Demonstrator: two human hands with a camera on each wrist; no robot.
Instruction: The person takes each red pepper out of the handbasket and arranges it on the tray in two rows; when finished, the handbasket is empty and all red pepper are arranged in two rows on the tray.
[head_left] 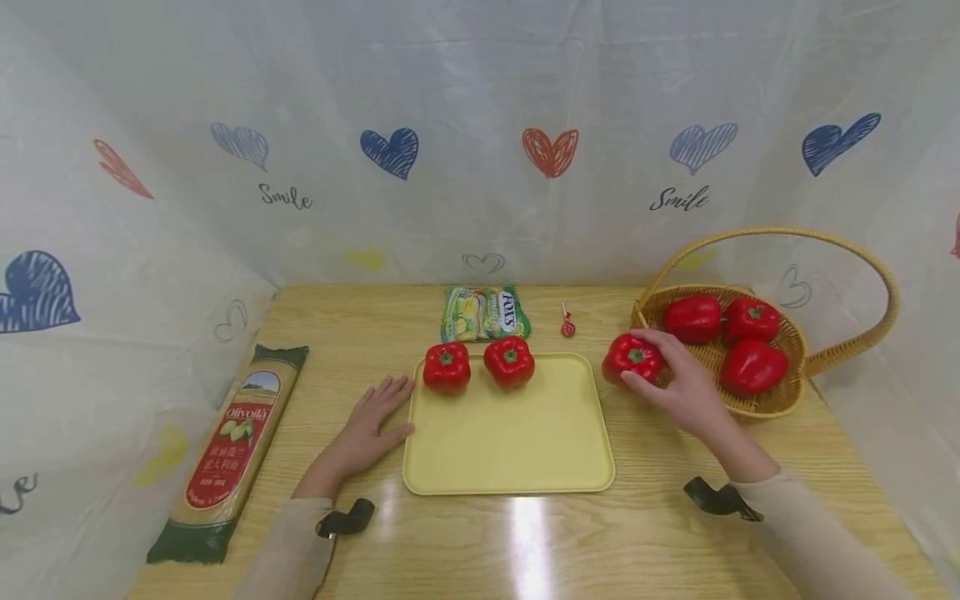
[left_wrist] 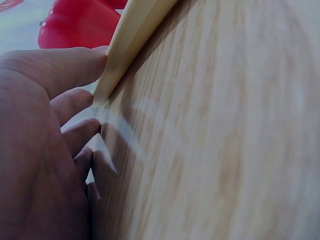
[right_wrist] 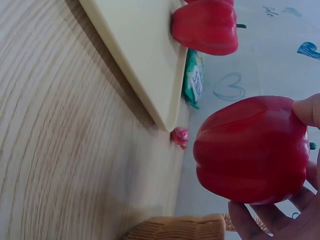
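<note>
A red bell pepper (right_wrist: 252,150) with a green stem is pinched between thumb and fingers of my right hand (head_left: 686,387), held above the table between the tray and the basket. My left hand (head_left: 371,429) lies with straight fingers at the left edge of the yellow tray (head_left: 510,442), fingertips right at its rim in the left wrist view. On the tray's far left part, a red bell pepper (head_left: 447,369) and another red bell pepper (head_left: 509,363) stand side by side, stems up. The wicker basket (head_left: 780,408) at the right holds 3 more red peppers (head_left: 753,367).
Behind the tray lie a green Fox's candy bag (head_left: 486,314) and a wrapped lollipop (head_left: 567,327). An Olivoilà pasta pack (head_left: 228,454) lies along the table's left side. The basket's tall handle (head_left: 855,346) arches over it. A heart-printed curtain (head_left: 465,100) encloses the table (head_left: 465,542).
</note>
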